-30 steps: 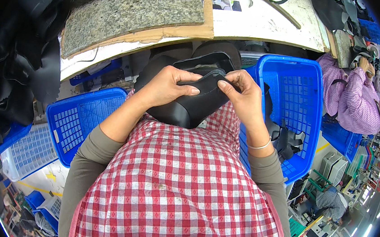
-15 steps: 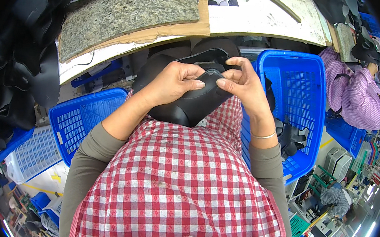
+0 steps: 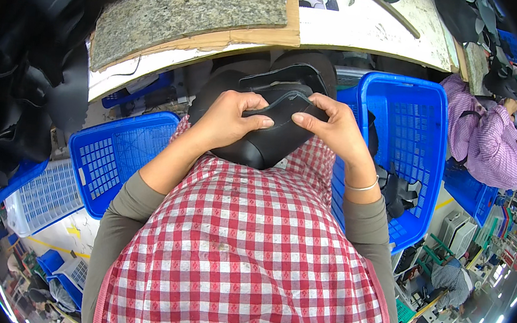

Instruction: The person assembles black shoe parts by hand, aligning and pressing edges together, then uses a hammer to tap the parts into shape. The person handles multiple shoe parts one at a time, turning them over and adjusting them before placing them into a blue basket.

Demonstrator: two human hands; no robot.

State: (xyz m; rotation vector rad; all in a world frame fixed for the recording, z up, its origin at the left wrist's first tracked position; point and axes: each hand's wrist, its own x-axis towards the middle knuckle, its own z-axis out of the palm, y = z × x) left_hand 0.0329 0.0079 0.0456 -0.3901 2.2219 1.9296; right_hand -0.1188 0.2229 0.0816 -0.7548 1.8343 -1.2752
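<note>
Worktable (image 3: 374, 33) at far side, grey slab (image 3: 191, 20) on it. Large blue basket (image 3: 410, 119) right of the lap. Black leather-like piece (image 3: 279, 137) lies over the lap; left hand (image 3: 231, 119) and right hand (image 3: 335, 128) each pinch its far edge, thumbs uppermost. Bracelet (image 3: 362, 188) circles right wrist.

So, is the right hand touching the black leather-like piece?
Touching: the head view shows the right hand pinching the edge of the black leather-like piece, thumb on its surface.
</note>
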